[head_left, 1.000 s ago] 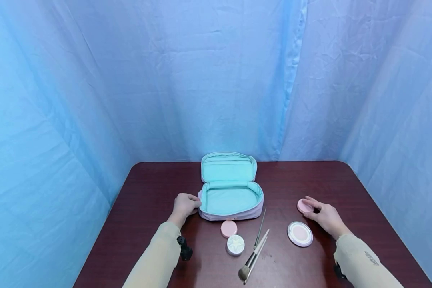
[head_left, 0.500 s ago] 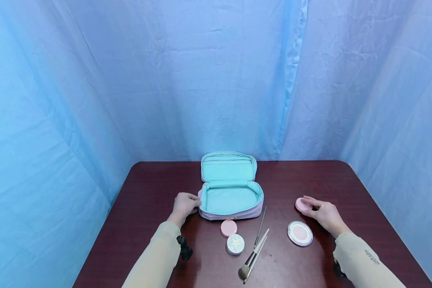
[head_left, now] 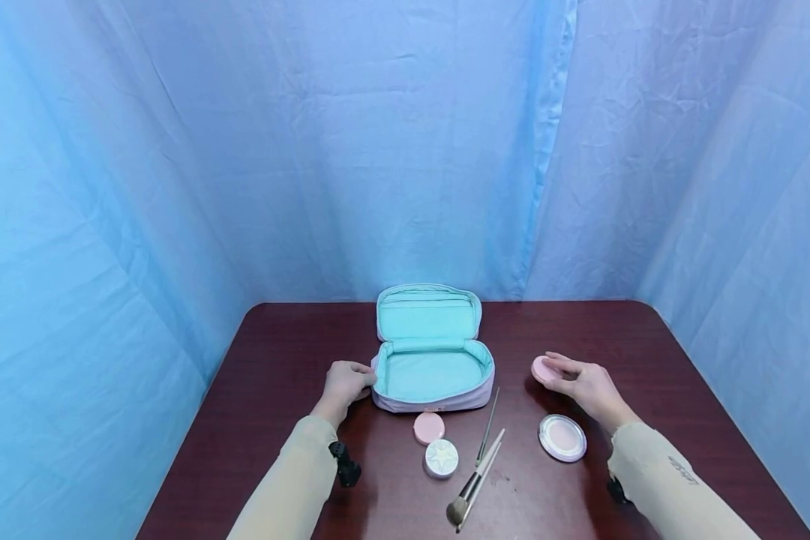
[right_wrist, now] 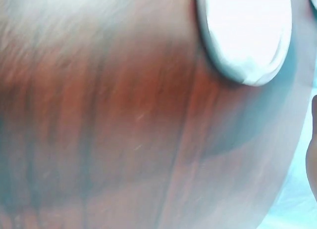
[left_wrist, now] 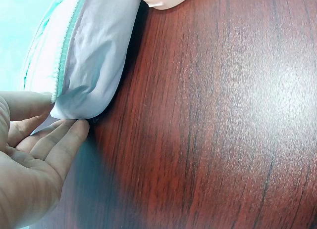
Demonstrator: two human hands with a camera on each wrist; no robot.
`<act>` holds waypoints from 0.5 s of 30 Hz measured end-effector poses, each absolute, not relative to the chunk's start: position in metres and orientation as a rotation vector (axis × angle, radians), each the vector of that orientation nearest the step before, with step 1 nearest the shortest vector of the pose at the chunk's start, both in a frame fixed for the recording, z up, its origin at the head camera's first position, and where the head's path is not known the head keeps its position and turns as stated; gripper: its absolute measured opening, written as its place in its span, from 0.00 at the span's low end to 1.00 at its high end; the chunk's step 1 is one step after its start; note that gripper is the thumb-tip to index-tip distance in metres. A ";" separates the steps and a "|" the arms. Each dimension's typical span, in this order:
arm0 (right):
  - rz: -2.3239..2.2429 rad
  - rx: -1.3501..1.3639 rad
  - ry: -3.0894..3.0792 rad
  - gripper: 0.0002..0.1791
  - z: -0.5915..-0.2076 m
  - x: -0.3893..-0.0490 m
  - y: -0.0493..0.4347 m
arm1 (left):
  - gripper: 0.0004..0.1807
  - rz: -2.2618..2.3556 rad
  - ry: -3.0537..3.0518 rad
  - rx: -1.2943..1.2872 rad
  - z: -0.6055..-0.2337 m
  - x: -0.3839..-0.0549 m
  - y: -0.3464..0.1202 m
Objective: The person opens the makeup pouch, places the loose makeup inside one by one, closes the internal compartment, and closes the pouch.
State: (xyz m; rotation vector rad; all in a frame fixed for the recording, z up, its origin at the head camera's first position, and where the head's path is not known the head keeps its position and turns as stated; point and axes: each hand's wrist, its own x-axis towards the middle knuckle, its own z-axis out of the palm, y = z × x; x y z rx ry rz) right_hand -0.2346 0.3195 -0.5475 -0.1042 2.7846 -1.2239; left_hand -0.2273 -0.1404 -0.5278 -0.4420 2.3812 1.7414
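An unzipped makeup bag [head_left: 439, 401], lilac outside and mint inside, lies on the table with its lid folded back. My left hand [head_left: 343, 386] pinches the bag's left end; in the left wrist view the thumb is by the zipper and the fingers [left_wrist: 67, 142] touch the lower corner. My right hand [head_left: 592, 388] holds a round pink compact [head_left: 544, 370] between thumb and fingers, above the table right of the bag. The right wrist view is blurred, with only a sliver of hand at its right edge; the held compact is not visible there.
Before the bag lie another round pink case [head_left: 429, 428] and a silver jar [head_left: 442, 459] with a star lid. Makeup brushes [head_left: 472, 487] lie to their right. A round silver-rimmed compact [head_left: 562, 439] lies near my right forearm. Blue curtains [head_left: 405, 150] surround the dark wooden table [head_left: 290, 337].
My right hand has moved left and slightly away from me, carrying the pink compact off its former spot toward the bag. The left hand and the bag stay put.
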 end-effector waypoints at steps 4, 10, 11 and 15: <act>-1.278 -0.148 2.776 0.34 -0.541 -0.238 0.306 | 0.11 1.759 2.365 -0.452 -0.528 -0.227 -0.140; -1.306 -0.154 2.746 0.35 -0.534 -0.243 0.292 | 0.11 1.783 2.351 -0.455 -0.528 -0.226 -0.139; -1.320 -0.155 2.730 0.35 -0.533 -0.244 0.290 | 0.11 1.786 2.351 -0.456 -0.527 -0.226 -0.139; -1.403 -0.151 2.664 0.33 -0.530 -0.246 0.279 | 0.12 1.789 2.351 -0.462 -0.527 -0.225 -0.139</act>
